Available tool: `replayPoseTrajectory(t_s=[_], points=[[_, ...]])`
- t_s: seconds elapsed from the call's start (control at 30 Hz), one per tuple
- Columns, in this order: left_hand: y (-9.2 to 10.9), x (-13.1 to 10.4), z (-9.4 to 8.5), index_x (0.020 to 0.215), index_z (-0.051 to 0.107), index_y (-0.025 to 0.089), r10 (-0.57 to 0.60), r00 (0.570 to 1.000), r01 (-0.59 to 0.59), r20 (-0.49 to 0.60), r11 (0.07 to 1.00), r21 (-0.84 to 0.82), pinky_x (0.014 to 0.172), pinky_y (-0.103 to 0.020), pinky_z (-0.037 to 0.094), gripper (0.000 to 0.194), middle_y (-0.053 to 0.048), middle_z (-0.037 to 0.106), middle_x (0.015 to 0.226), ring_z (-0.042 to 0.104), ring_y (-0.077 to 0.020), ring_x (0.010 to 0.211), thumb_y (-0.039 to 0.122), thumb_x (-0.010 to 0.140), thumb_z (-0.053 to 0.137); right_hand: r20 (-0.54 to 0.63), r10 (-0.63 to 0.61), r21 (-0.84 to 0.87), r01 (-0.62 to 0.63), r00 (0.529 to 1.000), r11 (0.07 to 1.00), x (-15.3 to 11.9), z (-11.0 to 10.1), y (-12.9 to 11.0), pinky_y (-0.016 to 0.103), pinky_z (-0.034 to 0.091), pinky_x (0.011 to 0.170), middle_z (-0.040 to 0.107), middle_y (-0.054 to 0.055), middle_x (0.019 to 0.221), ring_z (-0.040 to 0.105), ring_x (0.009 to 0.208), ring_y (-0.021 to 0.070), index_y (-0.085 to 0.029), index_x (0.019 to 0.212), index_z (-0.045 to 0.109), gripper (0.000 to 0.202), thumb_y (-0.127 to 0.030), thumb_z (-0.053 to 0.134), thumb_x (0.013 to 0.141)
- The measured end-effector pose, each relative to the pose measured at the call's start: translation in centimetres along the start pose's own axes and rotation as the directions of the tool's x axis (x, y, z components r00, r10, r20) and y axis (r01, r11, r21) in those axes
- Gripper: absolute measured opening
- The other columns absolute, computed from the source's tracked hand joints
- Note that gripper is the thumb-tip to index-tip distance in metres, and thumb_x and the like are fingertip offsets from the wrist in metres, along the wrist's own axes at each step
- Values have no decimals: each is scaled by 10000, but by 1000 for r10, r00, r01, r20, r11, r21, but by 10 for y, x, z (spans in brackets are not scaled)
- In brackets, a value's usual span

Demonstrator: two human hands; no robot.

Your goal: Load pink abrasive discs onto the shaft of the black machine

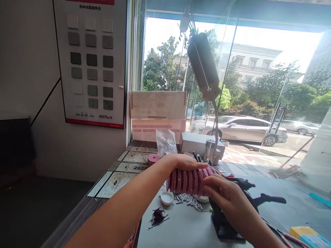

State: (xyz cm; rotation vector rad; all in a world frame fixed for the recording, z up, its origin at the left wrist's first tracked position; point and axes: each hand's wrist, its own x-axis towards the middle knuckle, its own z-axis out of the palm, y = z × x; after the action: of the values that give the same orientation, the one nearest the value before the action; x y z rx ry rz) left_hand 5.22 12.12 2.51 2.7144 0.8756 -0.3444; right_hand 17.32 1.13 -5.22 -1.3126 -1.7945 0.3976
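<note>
A row of pink discs or rings (184, 181), pressed side by side with small pale dots on them, is held above the table. My left hand (184, 162) lies over the top of the row, its fingers wrapped along it. At the right end of the row, my right hand (223, 189) pinches the discs between thumb and fingers. Below them are a small white round lid or dish (167, 197), scattered white beads (190, 200) and a pile of dark short strips (158, 217).
A black tool or stand (223, 224) is beneath my right hand. Behind are a pink spool (153, 158), a plastic bag (166, 142), a white box (193, 143) and a lamp (203, 63). A yellow-and-blue box (310, 237) lies at lower right.
</note>
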Motion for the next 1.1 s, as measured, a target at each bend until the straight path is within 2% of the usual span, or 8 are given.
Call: replayPoseTrajectory(t_s=[0.17, 0.43, 0.63, 0.8, 0.9, 1.0, 1.07, 1.1], points=[[-5, 5, 3, 1209, 472, 43, 24, 1000, -24, -13, 999, -39, 971, -340, 313, 790, -166, 456, 1286, 440, -256, 1149, 608, 826, 75, 103, 7, -45, -2, 995, 999, 5, -7, 1, 282, 409, 608, 582, 15, 694, 520, 667, 179, -185, 712, 564, 191, -302, 437, 795], [-9, 7, 5, 1217, 478, 138, 7, 999, -9, -32, 997, -76, 970, -336, 324, 774, -95, 450, 1310, 445, -251, 1149, 669, 784, 118, 121, -21, -112, 35, 992, 993, 5, -9, 1, 276, 380, 600, 569, 3, 684, 503, 647, 166, -191, 704, 560, 177, -278, 439, 798], [-7, 6, 4, 1215, 478, 93, -1, 1000, -1, -28, 998, -69, 965, -376, 326, 798, -135, 454, 1298, 443, -280, 1144, 660, 791, 112, 92, -29, -177, 45, 995, 983, 2, -7, 1, 282, 372, 574, 571, 9, 676, 499, 623, 171, -192, 697, 554, 152, -260, 442, 772], [-7, 9, 5, 1217, 477, 129, -1, 1000, -1, -28, 999, -52, 959, -353, 337, 758, -109, 459, 1300, 452, -256, 1141, 648, 802, 112, 31, -63, -233, 68, 998, 970, 3, -4, 1, 268, 370, 563, 552, -3, 661, 493, 597, 158, -199, 655, 511, 132, -236, 441, 760], [-6, 9, 4, 1201, 486, 74, 6, 1000, -7, -26, 999, -37, 960, -356, 334, 780, -150, 472, 1277, 453, -265, 1136, 633, 813, 104, -39, -96, -286, 81, 995, 955, 1, -3, 0, 247, 361, 531, 538, -12, 634, 485, 570, 148, -204, 635, 471, 124, -218, 460, 758], [-5, 8, 3, 1200, 483, 48, 5, 1000, -6, -25, 1000, -21, 967, -363, 324, 797, -179, 459, 1280, 439, -276, 1151, 624, 817, 87, -166, -205, -337, 140, 964, 931, -10, 9, 7, 231, 364, 520, 540, -8, 635, 496, 567, 140, -204, 644, 465, 157, -227, 458, 799], [-5, 8, 3, 1209, 478, 55, 0, 1000, -1, -25, 1000, -17, 972, -365, 320, 817, -179, 449, 1289, 430, -279, 1159, 638, 805, 73, -161, -278, -350, 208, 947, 913, -21, 27, 19, 226, 392, 557, 574, 4, 670, 531, 592, 136, -201, 701, 510, 176, -252, 425, 846], [-5, 8, 4, 1212, 476, 61, -2, 1000, 2, -25, 1000, -18, 972, -367, 319, 830, -175, 445, 1294, 427, -282, 1162, 653, 795, 71, -108, -280, -357, 225, 954, 907, -25, 39, 26, 224, 406, 581, 601, 9, 694, 555, 608, 135, -200, 747, 541, 169, -254, 422, 855]])
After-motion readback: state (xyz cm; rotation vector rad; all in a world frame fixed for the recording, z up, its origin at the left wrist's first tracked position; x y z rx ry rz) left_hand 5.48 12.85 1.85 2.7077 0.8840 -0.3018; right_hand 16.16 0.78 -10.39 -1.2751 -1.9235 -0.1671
